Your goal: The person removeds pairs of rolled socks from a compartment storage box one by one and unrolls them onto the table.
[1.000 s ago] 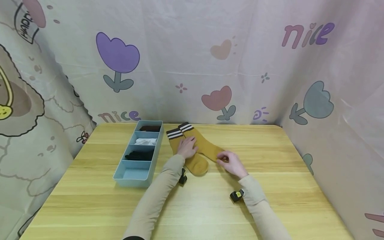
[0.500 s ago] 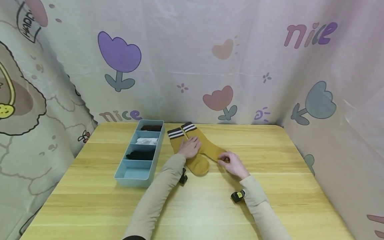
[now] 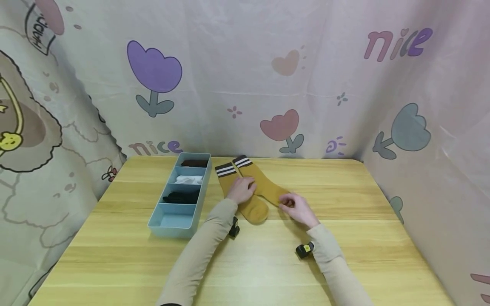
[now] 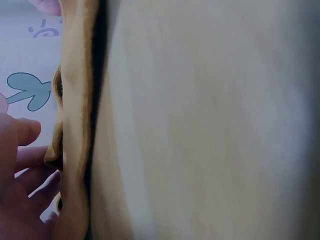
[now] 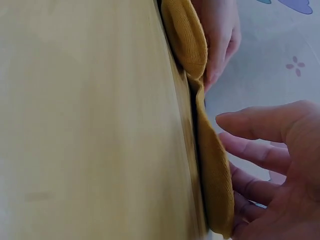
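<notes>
Two mustard-yellow socks with dark cuffs and white stripes lie on the wooden table. The near sock (image 3: 255, 210) points its toe toward me, while the far sock (image 3: 264, 182) stretches right. My left hand (image 3: 240, 190) rests on the near sock where the two meet. Its thumb (image 4: 29, 131) is held off the cloth in the left wrist view, and the fingertips touch the fabric. At the far sock's toe is my right hand (image 3: 298, 209). In the right wrist view its bent fingers touch the toe, with the thumb (image 5: 235, 122) apart from it. The hand covers part of that toe.
A pale blue divided box (image 3: 172, 231) stands left of the socks. Its compartments hold a dark brown cloth item (image 3: 194, 163), a white one (image 3: 189, 179) and a black one (image 3: 181, 197); the nearest compartment is bare. A printed curtain (image 3: 214, 76) hangs behind the table.
The left hand's fingers have drawn in slightly and its thumb has lifted from the sock. The right hand stays at the toe. The whole head view has shifted a little.
</notes>
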The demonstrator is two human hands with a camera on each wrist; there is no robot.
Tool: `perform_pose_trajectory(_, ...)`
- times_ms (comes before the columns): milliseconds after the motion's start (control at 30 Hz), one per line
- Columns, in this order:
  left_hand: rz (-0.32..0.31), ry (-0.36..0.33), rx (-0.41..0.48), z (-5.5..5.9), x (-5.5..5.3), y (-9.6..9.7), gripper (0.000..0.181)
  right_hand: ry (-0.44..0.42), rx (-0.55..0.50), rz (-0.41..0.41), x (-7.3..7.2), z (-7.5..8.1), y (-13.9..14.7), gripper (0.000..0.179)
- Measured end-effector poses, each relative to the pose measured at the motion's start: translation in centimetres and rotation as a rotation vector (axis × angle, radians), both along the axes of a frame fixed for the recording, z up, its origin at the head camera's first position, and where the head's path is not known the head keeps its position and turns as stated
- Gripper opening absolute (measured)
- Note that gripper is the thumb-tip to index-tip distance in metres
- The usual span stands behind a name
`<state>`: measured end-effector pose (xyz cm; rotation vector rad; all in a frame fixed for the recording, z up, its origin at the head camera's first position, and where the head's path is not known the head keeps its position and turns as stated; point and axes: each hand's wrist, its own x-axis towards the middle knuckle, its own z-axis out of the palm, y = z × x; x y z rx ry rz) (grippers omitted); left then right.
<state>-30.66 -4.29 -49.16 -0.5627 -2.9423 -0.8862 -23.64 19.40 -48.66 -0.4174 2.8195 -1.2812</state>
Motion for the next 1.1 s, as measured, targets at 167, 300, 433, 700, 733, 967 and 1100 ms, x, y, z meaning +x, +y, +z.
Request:
perform_pose_trajectory(167,-0.014,-0.036,-0.052,0.2,0.1,0.0,0.038,-0.013,-0.006,-0.006,-0.1,-0.1,0.5,0.024)
perform_pose_trajectory(300,-0.037,-0.027,-0.072,0.3,0.2,-0.3,0.039,-0.014,-0.011,-0.023,-0.2,-0.2,0.8,0.024)
perform_pose_trajectory(433,-0.042,-0.004,-0.054,0.3,0.3,-0.4,0.039,0.008,-0.024,-0.023,-0.2,-0.3,0.8,0.024)
perform_pose_trajectory(700,-0.008,-0.151,0.108,1.7,0.6,-0.2,0.046,0.06,-0.119,-0.009,-0.4,0.4,0.5,0.032)
perform_pose_trajectory(733,-0.001,-0.186,0.144,2.2,0.7,-0.3,0.047,0.068,-0.122,0.001,-0.5,0.6,0.5,0.032)
perform_pose_trajectory(967,0.075,-0.318,0.268,6.0,1.5,-1.7,0.047,0.092,-0.171,0.053,-1.0,1.9,0.4,0.036)
perform_pose_trajectory(1100,0.066,-0.329,0.336,7.7,2.4,-2.9,0.047,0.091,-0.174,0.076,-0.9,2.4,0.0,0.038)
